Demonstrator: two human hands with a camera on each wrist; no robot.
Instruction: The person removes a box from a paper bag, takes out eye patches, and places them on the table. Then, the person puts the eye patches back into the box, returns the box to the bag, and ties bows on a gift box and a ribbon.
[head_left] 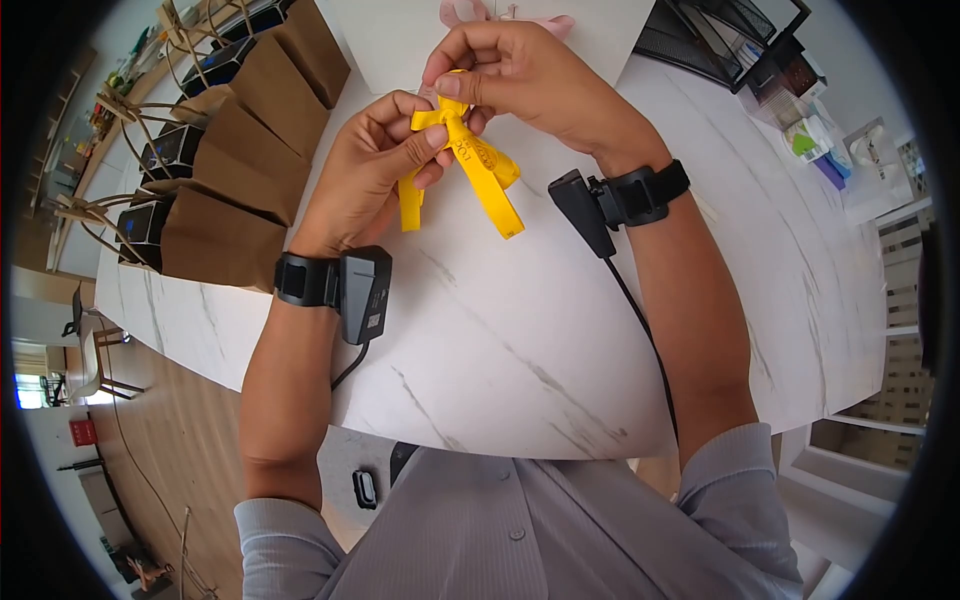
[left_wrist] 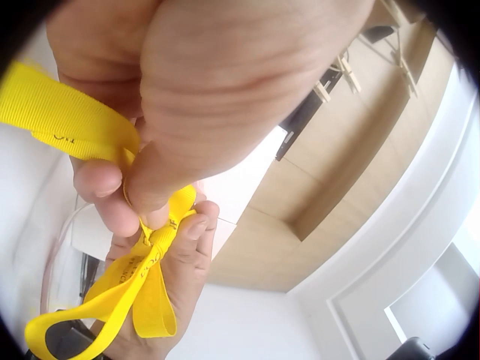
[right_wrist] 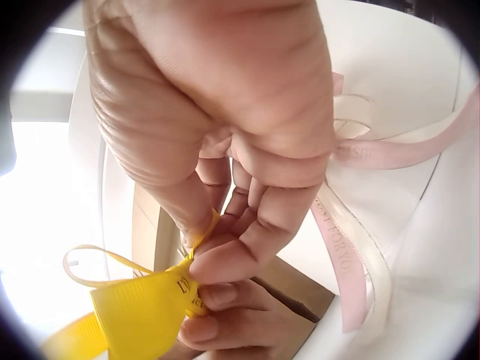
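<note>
A yellow printed ribbon bow [head_left: 483, 190] hangs between both hands above the marble-patterned table [head_left: 480, 340], its tails pointing down toward the person. The left hand [head_left: 378, 160] pinches it near the knot [left_wrist: 160, 238], between thumb and fingers. From the other side the right hand [head_left: 535, 90] pinches the top of the bow with thumb and forefinger. In the right wrist view, a thin yellow edge [right_wrist: 206, 229] shows between the right thumb and finger, with the left fingertips [right_wrist: 225, 296] close below. The right palm hides part of the pinch there.
Brown paper bags [head_left: 225, 235] with twine handles and dark boxes inside line the left side. A white box [head_left: 385, 40] with a pink ribbon bow [head_left: 550, 24] stands right behind the hands. At the back right is a black mesh organizer [head_left: 700, 45]. Cables run from both wrist cameras.
</note>
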